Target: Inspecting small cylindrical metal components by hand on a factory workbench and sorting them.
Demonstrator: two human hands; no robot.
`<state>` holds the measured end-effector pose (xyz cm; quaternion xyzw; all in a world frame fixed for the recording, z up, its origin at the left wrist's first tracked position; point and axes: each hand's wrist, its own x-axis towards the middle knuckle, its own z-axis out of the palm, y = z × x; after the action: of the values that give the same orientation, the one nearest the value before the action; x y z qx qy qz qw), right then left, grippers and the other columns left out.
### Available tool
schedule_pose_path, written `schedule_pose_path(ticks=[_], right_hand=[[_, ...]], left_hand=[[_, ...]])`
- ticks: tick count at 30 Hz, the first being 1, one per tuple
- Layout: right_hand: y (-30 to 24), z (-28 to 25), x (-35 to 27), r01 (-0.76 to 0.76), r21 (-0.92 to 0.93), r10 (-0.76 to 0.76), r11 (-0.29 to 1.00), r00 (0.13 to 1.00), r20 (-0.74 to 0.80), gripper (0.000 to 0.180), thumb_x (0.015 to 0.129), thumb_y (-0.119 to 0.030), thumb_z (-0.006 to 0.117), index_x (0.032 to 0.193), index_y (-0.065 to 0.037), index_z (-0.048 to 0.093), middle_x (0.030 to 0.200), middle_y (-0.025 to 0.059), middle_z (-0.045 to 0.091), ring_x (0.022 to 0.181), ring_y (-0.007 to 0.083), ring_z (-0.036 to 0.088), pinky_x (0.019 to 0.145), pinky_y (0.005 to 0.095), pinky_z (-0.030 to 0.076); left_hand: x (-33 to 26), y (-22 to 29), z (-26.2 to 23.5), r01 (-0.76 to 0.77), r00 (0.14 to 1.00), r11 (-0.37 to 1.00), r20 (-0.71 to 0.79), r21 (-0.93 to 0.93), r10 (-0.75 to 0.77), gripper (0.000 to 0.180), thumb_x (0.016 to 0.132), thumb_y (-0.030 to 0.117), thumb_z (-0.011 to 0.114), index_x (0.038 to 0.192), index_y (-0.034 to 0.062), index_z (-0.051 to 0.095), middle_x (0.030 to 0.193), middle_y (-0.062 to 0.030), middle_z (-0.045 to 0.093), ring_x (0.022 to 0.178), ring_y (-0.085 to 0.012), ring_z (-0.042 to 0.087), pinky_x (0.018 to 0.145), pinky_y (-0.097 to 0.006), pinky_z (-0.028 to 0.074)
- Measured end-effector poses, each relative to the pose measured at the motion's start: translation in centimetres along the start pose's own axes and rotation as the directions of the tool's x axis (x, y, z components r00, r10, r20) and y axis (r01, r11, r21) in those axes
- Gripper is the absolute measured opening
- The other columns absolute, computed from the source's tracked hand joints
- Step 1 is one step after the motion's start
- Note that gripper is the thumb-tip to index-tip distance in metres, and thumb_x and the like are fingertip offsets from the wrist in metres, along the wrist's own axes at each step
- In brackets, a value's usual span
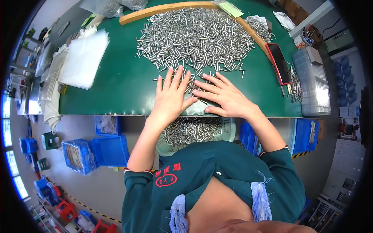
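Note:
A large heap of small silver metal pins (194, 37) lies on the green table (116, 85). My left hand (171, 97) lies flat with fingers spread over a few loose pins (192, 83) near the table's front edge. Beside it, my right hand (225, 97) also rests palm down, fingers apart and pointing left, its fingertips close to the left hand. Neither hand grips anything. Below the table edge, on my lap, a pale green basket (229, 132) holds more pins (190, 130).
A curved wooden strip (167, 9) borders the heap at the back and right. White plastic bags (83, 58) are stacked at the left. A dark phone in a red case (279, 62) and a clear plastic box (314, 85) sit at the right. Blue bins (110, 149) stand on the floor.

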<state>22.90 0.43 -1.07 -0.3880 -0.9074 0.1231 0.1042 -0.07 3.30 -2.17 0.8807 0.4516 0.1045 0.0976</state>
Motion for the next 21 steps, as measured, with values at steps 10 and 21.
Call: schedule_pose_path(ticks=[10, 21], right_hand=[[-1.3, -0.4, -2.4, -0.110, 0.078, 0.131, 0.991, 0.917, -0.376, 0.045, 0.073, -0.033, 0.077, 0.114, -0.017, 0.065, 0.118, 0.0018, 0.059, 0.126, 0.0258, 0.046, 0.110, 0.0548, 0.026], [-3.2, 0.6, -2.7, -0.227, 0.074, 0.237, 0.971, 0.888, -0.395, 0.013, 0.075, -0.016, 0.073, 0.086, -0.016, 0.067, 0.089, -0.0014, 0.059, 0.108, 0.0213, 0.055, 0.105, 0.0524, 0.032]], left_hand=[[-0.1, -1.2, -1.1, 0.005, 0.891, 0.985, -0.447, -0.175, -0.084, 0.038, 0.086, 0.017, 0.066, 0.123, 0.0108, 0.060, 0.126, -0.0112, 0.055, 0.120, -0.0307, 0.048, 0.102, -0.044, 0.036], [-3.0, 3.5, -0.4, -0.102, 0.955, 0.972, -0.294, -0.210, 0.037, 0.016, 0.079, 0.017, 0.071, 0.094, 0.0128, 0.068, 0.086, -0.0006, 0.060, 0.081, -0.0219, 0.054, 0.072, -0.035, 0.038]])
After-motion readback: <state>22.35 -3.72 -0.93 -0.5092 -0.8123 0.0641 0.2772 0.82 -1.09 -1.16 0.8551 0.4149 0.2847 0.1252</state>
